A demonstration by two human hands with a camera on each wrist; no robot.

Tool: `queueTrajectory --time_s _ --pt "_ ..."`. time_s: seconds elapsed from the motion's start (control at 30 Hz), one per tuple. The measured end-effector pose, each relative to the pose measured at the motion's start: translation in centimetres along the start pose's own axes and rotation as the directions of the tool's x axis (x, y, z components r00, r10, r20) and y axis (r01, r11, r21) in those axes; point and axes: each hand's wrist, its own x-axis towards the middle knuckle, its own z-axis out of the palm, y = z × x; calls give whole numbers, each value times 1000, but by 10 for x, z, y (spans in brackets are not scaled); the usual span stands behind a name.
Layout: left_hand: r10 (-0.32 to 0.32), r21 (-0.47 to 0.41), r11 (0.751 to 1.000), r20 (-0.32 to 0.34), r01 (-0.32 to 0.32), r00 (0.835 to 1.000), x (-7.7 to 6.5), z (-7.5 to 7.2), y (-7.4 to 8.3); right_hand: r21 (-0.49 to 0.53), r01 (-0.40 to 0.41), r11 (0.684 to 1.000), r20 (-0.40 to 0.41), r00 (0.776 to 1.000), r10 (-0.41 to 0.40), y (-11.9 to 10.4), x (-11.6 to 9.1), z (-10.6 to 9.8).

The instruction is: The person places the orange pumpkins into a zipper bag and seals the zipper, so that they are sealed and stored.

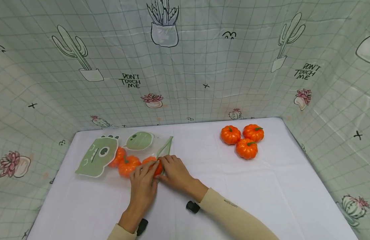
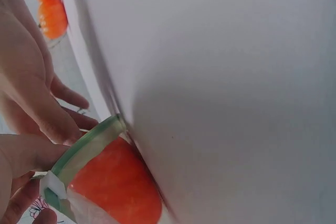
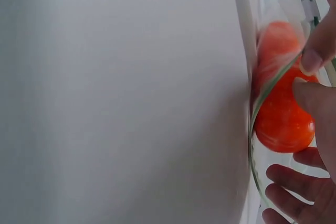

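Observation:
A clear zip bag [image 1: 96, 158] with green dinosaur print lies at the left of the table, its green-edged mouth toward my hands. Inside it sit two toy pumpkins [image 1: 129, 166]. Another orange pumpkin [image 3: 286, 114] is at the mouth, partly covered by fingers in the head view. My left hand [image 1: 144, 186] holds the bag's edge, its thumb on the green strip [image 2: 84, 148] near a pale slider [image 2: 52, 187]. My right hand [image 1: 177, 175] grips the pumpkin at the mouth, thumb pressed on it and a finger beneath, the other fingers spread.
Three more orange pumpkins [image 1: 246, 148] are grouped at the back right of the white-covered table [image 1: 221, 186]. A grid-patterned curtain [image 1: 197, 66] with cactus drawings stands behind and along both sides. Dark wrist cameras [image 1: 193, 207] are strapped at both wrists.

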Motion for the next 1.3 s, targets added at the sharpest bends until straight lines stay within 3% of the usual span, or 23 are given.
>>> queueTrajectory --time_s 0.4,0.83,1.03,1.3 --pt "-6 -6 1000 12 6 1000 2 1 1 1 -7 1000 18 1000 7 7 -7 -5" --pt "-59 2 998 75 59 995 2 -5 0 153 -89 984 -26 995 94 34 -43 -49" --pt "-65 -29 997 71 68 995 1 -7 -1 167 -128 978 -37 990 136 50 -62 -66" --pt "-79 -60 995 88 84 993 0 -9 -3 166 -156 974 -129 976 178 71 -85 -88"
